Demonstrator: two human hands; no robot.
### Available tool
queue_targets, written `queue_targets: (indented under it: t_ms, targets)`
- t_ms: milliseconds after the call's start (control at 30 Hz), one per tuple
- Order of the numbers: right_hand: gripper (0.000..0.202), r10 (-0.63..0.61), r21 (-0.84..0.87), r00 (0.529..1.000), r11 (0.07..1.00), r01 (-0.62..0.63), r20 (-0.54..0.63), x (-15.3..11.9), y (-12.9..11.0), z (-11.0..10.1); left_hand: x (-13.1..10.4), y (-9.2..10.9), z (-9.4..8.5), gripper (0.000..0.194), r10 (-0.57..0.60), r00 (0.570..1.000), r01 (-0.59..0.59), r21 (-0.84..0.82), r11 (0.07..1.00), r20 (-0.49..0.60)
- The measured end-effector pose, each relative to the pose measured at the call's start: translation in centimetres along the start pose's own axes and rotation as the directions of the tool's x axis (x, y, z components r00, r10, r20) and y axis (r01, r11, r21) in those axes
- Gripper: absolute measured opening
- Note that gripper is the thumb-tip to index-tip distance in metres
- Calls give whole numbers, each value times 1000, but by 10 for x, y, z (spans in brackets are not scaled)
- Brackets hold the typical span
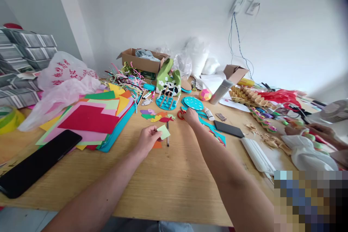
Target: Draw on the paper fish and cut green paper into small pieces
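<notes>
At a wooden table [176, 192], a person's left hand [149, 139] pinches 1 pale green sheet [164, 132] between thumb and fingers; a loosened pinch could let it slip. Just beside the sheet lies 1 pen [168, 141], which could roll if bumped. Farther out, the right hand [191, 116] is at red scissors [180, 114]; whether its fingers grip or merely touch them cannot be told. A careless sweep of the scissors could scatter nearby colored cut-outs [156, 117] or nudge the blue discs [193, 103] beyond.

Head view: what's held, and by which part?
Left hand: small pale-green paper piece, by its left edge. Right hand: at red-handled scissors; whether gripped, unclear.
</notes>
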State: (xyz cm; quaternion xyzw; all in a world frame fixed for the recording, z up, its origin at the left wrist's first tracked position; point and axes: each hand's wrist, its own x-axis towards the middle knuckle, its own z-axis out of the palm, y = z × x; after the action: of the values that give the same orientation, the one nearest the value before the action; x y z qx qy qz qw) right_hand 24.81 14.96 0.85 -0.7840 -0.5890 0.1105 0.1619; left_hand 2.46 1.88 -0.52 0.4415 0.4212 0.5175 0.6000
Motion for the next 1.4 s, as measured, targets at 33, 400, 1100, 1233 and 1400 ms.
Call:
queue_targets:
  t_ms: [33, 400, 1100, 1233, 1400]
  targets:
    - [21, 22, 29, 1000, 999, -22, 0, 1, -1, 0, 0, -1, 0, 15, 1, 1000, -1, -1, 1000, 4]
    - [28, 5, 718, 990, 688, -106, 142, -74, 33, -24, -8, 4, 4, 19, -34, 996, 38, -48, 998, 80]
    - [40, -312, 981, 937, 157, -111, 156, -176, 8, -1, -24, 3, 10, 22, 17, 945, -115, 285, 952, 326]
    - [39, -275, 981, 952, 171, -87, 132, -178, 6, -3, -25, 2, 11, 23, -2, 934, -115, 305, 945, 356]
    - [40, -270, 982, 955, 174, -78, 124, -180, 3, -4, -25, 3, 13, 25, -16, 925, -112, 315, 942, 379]
